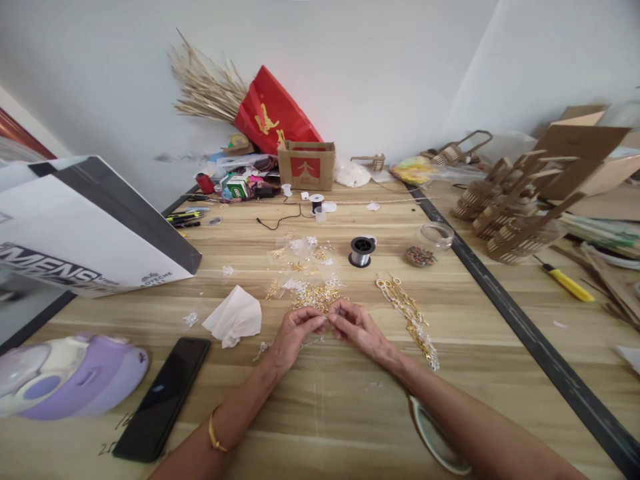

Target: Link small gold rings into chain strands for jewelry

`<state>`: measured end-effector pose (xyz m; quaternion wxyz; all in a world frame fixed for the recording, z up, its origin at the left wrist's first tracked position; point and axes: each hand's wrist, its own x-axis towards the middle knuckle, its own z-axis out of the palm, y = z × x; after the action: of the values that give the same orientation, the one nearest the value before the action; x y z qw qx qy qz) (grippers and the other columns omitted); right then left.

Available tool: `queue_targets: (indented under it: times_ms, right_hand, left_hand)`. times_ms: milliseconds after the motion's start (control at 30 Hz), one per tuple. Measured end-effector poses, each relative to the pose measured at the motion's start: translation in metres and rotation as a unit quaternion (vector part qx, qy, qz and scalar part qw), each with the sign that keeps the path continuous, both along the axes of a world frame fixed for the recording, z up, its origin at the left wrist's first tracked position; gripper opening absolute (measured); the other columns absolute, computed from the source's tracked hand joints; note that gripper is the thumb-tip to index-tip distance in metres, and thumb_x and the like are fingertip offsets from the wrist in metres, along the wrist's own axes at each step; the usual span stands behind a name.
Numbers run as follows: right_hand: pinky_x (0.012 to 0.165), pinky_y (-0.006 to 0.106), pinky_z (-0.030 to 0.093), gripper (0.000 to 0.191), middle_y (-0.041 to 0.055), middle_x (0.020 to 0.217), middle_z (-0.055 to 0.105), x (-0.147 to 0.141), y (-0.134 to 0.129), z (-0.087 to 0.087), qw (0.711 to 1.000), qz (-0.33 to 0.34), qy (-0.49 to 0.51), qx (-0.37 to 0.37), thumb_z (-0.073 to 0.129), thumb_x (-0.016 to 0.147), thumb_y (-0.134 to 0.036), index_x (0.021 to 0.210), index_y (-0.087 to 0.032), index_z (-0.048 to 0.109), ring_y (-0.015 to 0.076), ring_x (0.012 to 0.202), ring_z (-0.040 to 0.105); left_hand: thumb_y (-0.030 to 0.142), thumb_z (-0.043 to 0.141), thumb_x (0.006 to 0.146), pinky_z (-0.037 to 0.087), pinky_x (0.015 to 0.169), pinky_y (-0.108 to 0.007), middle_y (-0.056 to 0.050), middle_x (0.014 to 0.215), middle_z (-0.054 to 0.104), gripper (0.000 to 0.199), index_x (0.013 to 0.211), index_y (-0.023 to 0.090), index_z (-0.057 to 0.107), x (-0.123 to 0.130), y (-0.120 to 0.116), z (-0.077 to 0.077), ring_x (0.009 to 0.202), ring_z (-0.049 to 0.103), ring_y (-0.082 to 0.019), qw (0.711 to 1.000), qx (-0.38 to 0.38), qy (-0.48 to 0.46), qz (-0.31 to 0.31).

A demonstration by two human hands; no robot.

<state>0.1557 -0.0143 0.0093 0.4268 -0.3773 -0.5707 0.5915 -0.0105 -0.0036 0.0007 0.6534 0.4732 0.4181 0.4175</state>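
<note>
My left hand and my right hand meet at the middle of the table, fingertips pinched almost together. Whatever lies between the fingertips is too small to make out. Just beyond them spreads a pile of small gold and silver jewelry findings. A thin silver chain lies by my left hand, partly hidden by it. To the right of my right hand rest several gold and silver chains in a long bunch. A spool of silver wire stands behind the pile.
A white tissue, a black phone and a purple-and-white device lie on the left, below a large white box. At right are a glass jar of beads, a yellow-handled tool and small woven baskets.
</note>
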Motion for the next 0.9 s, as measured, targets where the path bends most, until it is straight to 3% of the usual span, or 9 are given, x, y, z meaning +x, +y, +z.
queue_targets:
  times_ms: [900]
  right_hand:
    - [0.051, 0.022, 0.033, 0.029, -0.0023, 0.061, 0.051, 0.0047, 0.0004, 0.0028, 0.999, 0.034, -0.010, 0.016, 0.057, 0.081, -0.045, 0.076, -0.017, 0.053, 0.0091, 0.053, 0.042]
  left_hand:
    - [0.028, 0.074, 0.066, 0.041, 0.064, -0.024, 0.000, 0.062, 0.064, 0.018, 0.072, 0.013, 0.068, 0.0009, 0.0011, 0.0006, 0.061, 0.054, -0.011, 0.998, -0.023, -0.058, -0.014]
